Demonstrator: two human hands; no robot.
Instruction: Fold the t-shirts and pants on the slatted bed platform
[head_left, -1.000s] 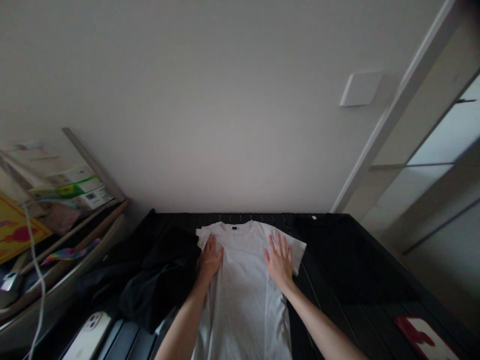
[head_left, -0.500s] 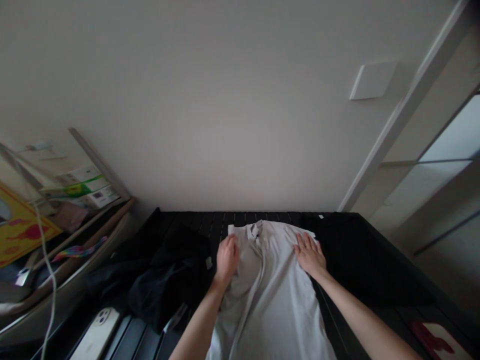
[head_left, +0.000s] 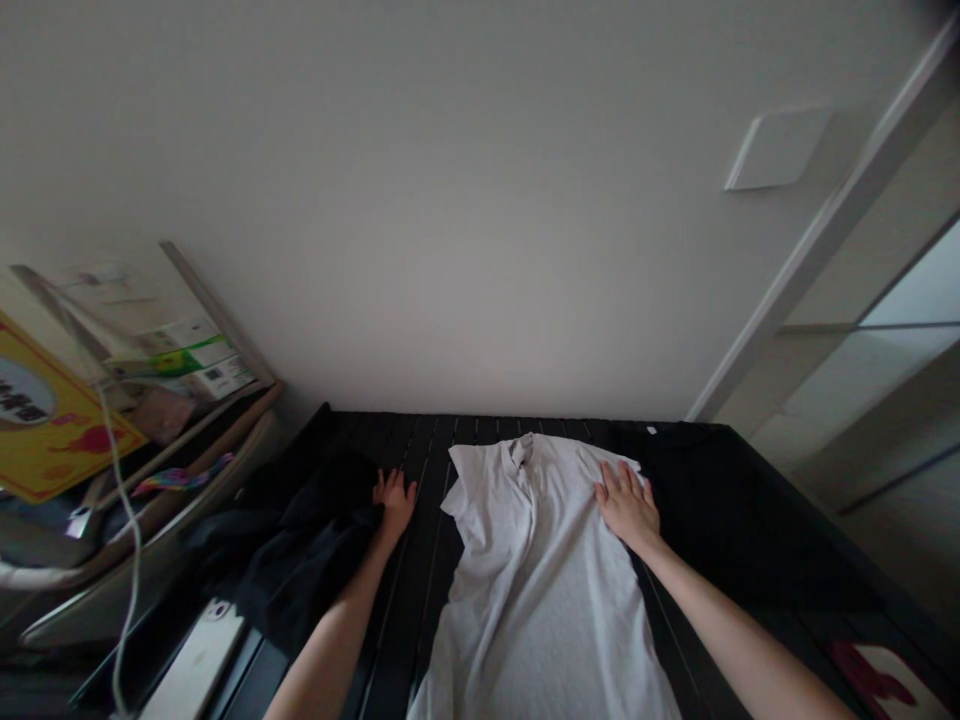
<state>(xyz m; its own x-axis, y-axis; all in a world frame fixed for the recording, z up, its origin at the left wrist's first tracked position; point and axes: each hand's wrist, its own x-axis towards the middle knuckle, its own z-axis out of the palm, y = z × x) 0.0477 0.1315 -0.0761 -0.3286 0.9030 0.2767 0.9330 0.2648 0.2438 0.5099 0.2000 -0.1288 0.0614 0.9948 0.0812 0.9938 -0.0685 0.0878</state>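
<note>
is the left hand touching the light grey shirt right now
Apart: the head view shows a strip of dark slats between the left hand and the near edge of the light grey shirt.

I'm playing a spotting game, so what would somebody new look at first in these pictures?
Probably the pale T-shirt, bright against the black slatted table at the bottom middle, with the right hand flat on it near the shoulder. Next might come the left hand, fingers spread at the edge of a dark heap of cloth. The yellow printed item at the far left stands out too.
</note>
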